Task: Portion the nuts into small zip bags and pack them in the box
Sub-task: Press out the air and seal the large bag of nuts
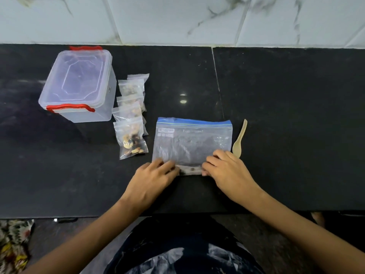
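Black stone forms the table [276, 115], on which a large zip bag [192, 143] with a blue seal strip is laid flat near the front edge, its seal turned away from the person. The near edge of this bag appears folded or rolled over, and a few dark crumbs are seen in the fold. The left hand [152, 178] is placed on the bag's near left corner with its fingers curled over the folded edge, and the right hand [225, 167] is set on the near right corner, its fingers likewise bent round the fold; the bag is thus gripped by both.

Just beside the bag's right side a pale wooden spoon [239, 140] is laid, bowl toward the person. To the left of the bag, a row of small zip bags [131, 117] filled with nuts is arranged, overlapping one another. Further left a clear plastic box [79, 86] with red latches is stood, its lid on. A marbled tile wall [177, 18] is seen behind the table.
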Action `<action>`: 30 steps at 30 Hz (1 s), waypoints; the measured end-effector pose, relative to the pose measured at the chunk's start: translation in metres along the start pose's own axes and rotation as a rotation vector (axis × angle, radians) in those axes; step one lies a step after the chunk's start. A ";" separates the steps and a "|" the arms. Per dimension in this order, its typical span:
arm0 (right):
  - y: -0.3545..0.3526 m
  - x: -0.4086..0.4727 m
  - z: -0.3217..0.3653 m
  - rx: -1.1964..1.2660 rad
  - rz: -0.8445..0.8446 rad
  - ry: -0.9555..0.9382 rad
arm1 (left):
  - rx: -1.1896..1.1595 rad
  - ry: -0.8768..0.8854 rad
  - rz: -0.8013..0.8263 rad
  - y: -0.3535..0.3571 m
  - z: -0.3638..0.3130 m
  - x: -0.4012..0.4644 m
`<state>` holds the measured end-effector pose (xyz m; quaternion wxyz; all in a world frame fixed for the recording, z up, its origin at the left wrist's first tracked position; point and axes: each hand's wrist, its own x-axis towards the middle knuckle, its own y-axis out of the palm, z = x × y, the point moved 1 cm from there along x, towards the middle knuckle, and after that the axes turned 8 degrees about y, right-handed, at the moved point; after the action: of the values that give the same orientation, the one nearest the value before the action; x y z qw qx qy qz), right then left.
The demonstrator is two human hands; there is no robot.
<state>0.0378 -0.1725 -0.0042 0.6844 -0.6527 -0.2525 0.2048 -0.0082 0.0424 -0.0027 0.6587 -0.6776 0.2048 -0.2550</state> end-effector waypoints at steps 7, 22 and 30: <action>-0.005 0.015 -0.003 0.132 0.169 0.143 | -0.084 -0.083 0.157 0.001 0.015 0.023; -0.013 0.061 -0.023 0.435 0.410 0.195 | 0.118 -0.036 0.103 0.006 0.017 0.049; -0.008 0.055 -0.022 0.063 0.172 0.050 | 0.025 -0.134 0.140 0.000 0.028 0.075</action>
<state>0.0946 -0.1567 0.0072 0.6906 -0.6549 -0.1715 0.2544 0.0679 0.0187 0.0025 0.6956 -0.6687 0.2039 -0.1651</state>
